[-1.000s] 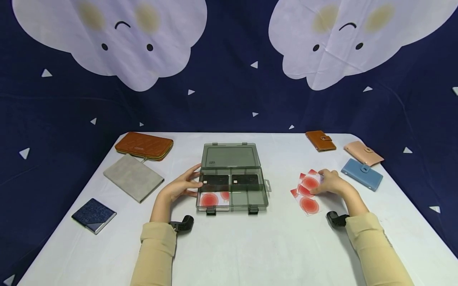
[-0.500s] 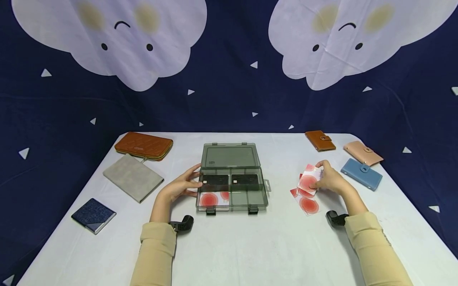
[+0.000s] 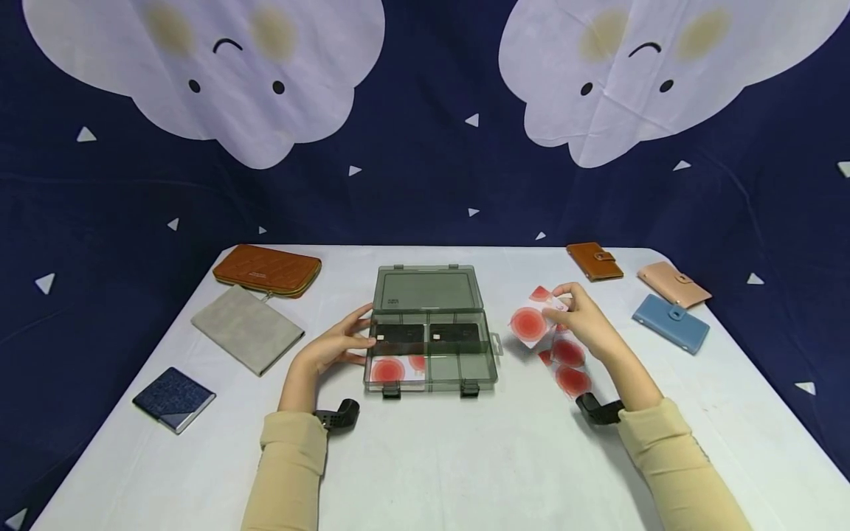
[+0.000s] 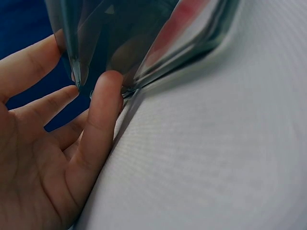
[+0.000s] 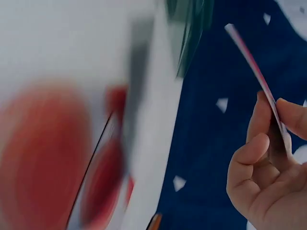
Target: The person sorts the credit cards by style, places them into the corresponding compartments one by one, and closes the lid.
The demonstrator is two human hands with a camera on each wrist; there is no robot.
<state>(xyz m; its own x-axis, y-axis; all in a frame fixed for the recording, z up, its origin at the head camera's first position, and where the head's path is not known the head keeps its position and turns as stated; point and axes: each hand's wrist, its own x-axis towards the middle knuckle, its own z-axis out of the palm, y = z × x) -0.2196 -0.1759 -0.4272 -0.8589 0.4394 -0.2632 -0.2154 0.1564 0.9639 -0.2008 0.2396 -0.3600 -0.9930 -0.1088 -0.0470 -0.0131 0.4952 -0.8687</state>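
In the head view a clear grey-green plastic box (image 3: 461, 369) lies with its lid (image 3: 428, 290) raised. Its compartments hold two black cards (image 3: 398, 335) at the back and a red-and-white card (image 3: 388, 371) at the front left. My left hand (image 3: 335, 345) touches the box's left side with extended fingers; the left wrist view shows the thumb (image 4: 103, 103) and fingertips along the plastic wall. My right hand (image 3: 578, 317) pinches a red-and-white card (image 3: 529, 324) above the table, seen edge-on in the right wrist view. Below it lie more such cards (image 3: 572, 381).
At the left are a brown zip wallet (image 3: 268, 271), a grey pouch (image 3: 247, 330) and a dark blue card holder (image 3: 174, 399). On the right lie brown (image 3: 595, 261), pink (image 3: 674, 284) and blue (image 3: 672, 323) snap wallets. A navy curtain (image 3: 425, 192) hangs behind the white table (image 3: 425, 464).
My right hand has lifted a card from the pile on the right and moved it left toward the box. The left hand and the box have stayed in place.
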